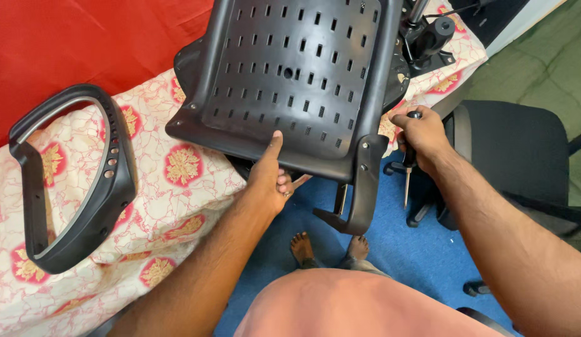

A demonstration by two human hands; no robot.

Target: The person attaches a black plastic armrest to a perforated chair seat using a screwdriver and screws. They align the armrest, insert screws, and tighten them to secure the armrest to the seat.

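My left hand point(272, 178) grips the near edge of the black slotted chair seat point(290, 75), thumb pressed flat on top and fingers curled under, with the seat lying upside down and overhanging the edge of the bed point(172, 206) with its red-and-cream floral sheet. My right hand point(421, 134) is closed in a fist round a screwdriver point(408, 168), blade pointing down, just beside the seat's right corner where an armrest bracket point(359, 193) hangs toward the blue floor point(403, 249). A loose armrest point(72, 181) lies on the sheet well to the left, and another black chair point(515, 150) stands at my right.
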